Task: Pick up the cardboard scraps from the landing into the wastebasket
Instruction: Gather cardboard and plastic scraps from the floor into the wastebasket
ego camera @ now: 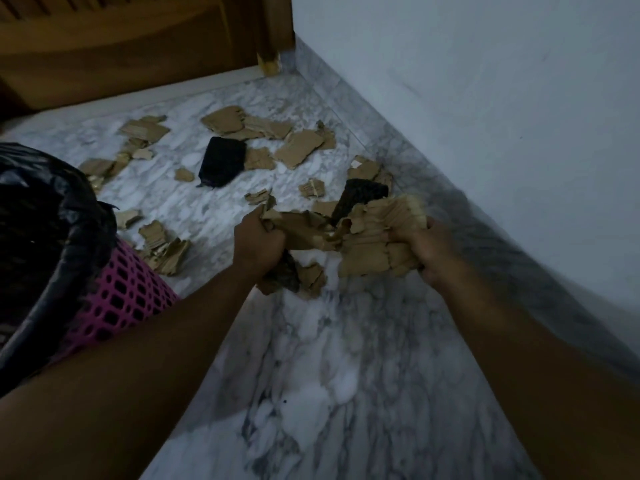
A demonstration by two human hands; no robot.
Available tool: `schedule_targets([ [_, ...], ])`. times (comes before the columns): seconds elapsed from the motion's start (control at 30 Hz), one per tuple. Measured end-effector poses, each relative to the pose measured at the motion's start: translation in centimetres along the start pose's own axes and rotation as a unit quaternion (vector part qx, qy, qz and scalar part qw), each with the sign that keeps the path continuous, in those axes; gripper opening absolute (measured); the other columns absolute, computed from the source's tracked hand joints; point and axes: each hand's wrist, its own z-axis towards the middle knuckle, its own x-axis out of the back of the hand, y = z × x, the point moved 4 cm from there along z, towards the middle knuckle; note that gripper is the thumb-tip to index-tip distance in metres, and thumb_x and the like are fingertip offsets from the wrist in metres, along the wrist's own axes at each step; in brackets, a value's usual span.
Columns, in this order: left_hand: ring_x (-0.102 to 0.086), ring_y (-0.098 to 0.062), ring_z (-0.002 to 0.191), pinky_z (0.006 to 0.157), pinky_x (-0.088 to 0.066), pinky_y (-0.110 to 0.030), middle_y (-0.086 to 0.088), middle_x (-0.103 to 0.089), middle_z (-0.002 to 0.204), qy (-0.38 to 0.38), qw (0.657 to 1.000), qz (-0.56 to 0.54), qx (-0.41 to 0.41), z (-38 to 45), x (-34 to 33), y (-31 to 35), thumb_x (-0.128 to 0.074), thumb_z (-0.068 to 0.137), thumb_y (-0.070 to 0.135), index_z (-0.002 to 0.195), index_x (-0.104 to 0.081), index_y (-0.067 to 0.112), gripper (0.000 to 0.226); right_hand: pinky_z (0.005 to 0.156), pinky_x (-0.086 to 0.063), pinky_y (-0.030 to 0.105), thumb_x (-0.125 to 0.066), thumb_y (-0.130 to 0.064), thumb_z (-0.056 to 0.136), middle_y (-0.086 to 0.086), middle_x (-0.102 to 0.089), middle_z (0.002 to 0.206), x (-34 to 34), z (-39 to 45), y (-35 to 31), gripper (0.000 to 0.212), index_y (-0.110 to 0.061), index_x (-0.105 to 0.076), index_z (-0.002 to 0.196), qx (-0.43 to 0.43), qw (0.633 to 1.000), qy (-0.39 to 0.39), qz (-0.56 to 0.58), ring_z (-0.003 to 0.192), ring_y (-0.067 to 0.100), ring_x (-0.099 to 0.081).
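My left hand (258,244) grips a bunch of torn brown cardboard scraps (304,233), with a dark piece hanging below the fist. My right hand (431,252) clutches a thicker wad of corrugated scraps (381,244). Both bunches are held above the marble landing (329,358), almost touching each other. Several more scraps (298,147) lie scattered on the floor beyond my hands. The pink mesh wastebasket (121,299), lined with a black bag (45,216), stands at the left, beside my left forearm.
A black rectangular object (221,161) lies among the scraps, and a dark textured piece (360,199) sits behind my right hand's bunch. A white wall (485,116) runs along the right. A wooden door and frame (138,46) close off the far side.
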Motion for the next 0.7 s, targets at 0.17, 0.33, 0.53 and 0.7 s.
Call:
schedule_targets([
  [0.17,-0.044,-0.026,0.062,0.058,-0.033,-0.036,-0.012,-0.047,0.066,-0.182,0.936,-0.146,0.263,-2.7,-1.6,-1.4,-0.050,0.069,0.004,0.060,-0.049,0.011,0.012,0.065,-0.063,0.035,-0.081,0.004,0.072,0.004,-0.079,0.084,-0.7,-0.7,-0.9,0.026,-0.015,-0.076,0.090,0.004,0.999,-0.045,-0.015,0.075,0.022,-0.075],
  [0.33,-0.044,-0.024,0.062,0.059,-0.032,-0.036,-0.011,-0.050,0.071,-0.218,0.947,-0.088,0.219,-4.5,-3.9,-2.7,-0.053,0.070,0.003,0.061,-0.045,0.014,0.016,0.078,-0.060,0.041,-0.079,-0.003,0.076,0.009,-0.076,0.096,0.4,-0.8,3.3,0.028,-0.021,-0.074,0.097,-0.057,0.993,-0.061,-0.088,0.088,0.028,-0.073],
  [0.53,-0.066,-0.024,0.080,0.064,-0.050,-0.030,-0.007,-0.068,0.089,-0.164,0.962,-0.017,0.216,-5.6,-5.7,-4.0,-0.071,0.077,0.025,0.089,-0.068,0.008,0.021,0.087,-0.060,0.048,-0.076,0.000,0.075,0.011,-0.076,0.104,2.7,-0.5,6.6,0.031,-0.018,-0.075,0.100,-0.088,0.992,-0.023,-0.088,0.094,0.031,-0.072],
  [0.7,-0.064,-0.023,0.080,0.073,-0.056,-0.033,-0.002,-0.062,0.085,-0.152,0.964,0.014,0.218,-5.6,-5.7,-3.5,-0.071,0.081,0.023,0.087,-0.063,0.016,0.013,0.084,-0.060,0.044,-0.076,0.003,0.074,0.010,-0.075,0.101,3.1,-1.0,7.0,0.034,-0.017,-0.074,0.102,-0.084,0.994,0.005,-0.068,0.092,0.030,-0.072],
])
